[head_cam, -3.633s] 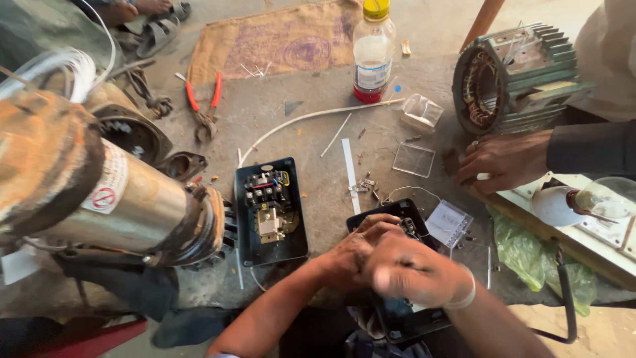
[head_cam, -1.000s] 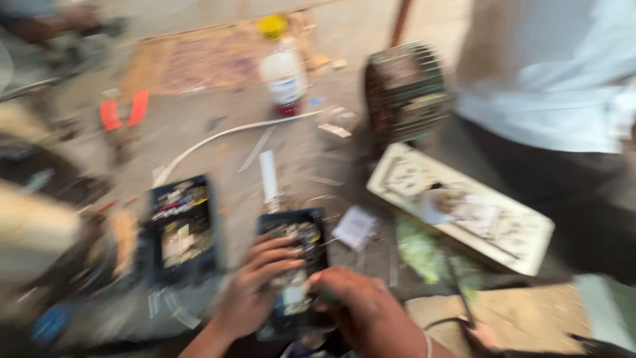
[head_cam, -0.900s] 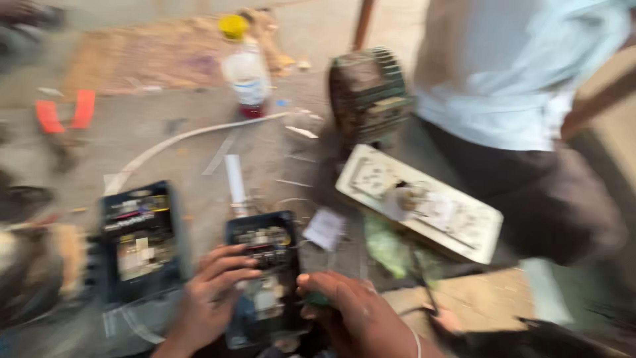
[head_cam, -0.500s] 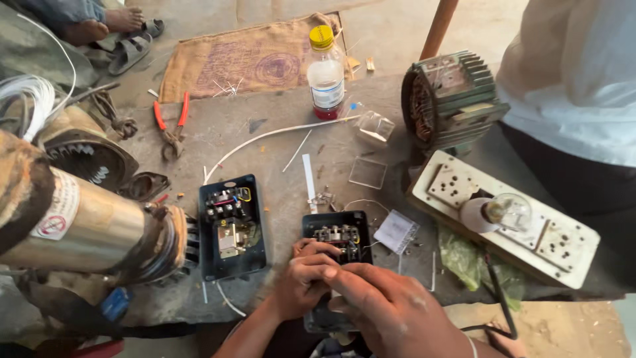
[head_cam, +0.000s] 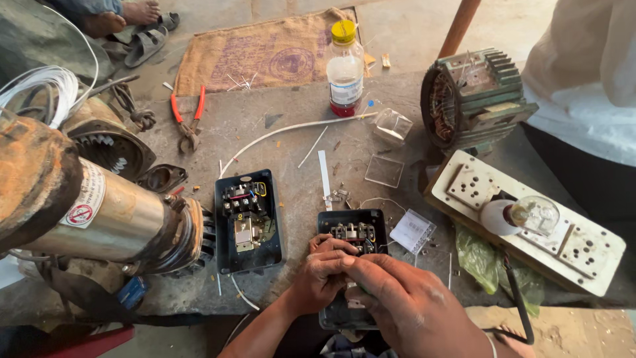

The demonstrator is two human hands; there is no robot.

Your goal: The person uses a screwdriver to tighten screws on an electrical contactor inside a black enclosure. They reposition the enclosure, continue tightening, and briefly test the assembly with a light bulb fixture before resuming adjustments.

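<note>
The black starter box (head_cam: 354, 265) lies on the surface just right of the open switch box (head_cam: 248, 222). The left hand (head_cam: 321, 275) steadies it; the right hand (head_cam: 404, 305) seemingly pinches a small part inside. Rigid, light casing; hold by its rim.

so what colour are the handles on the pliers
Orange-red handles on the pliers, seen best in the head view.

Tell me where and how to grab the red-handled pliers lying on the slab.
Take the red-handled pliers by the two red handles, coming from above and from the far side of the slab. They lie flat with the handles spread and pointing away, metal head toward the open black box. A hand can probably close both handles together; that end looks uncluttered.
</note>
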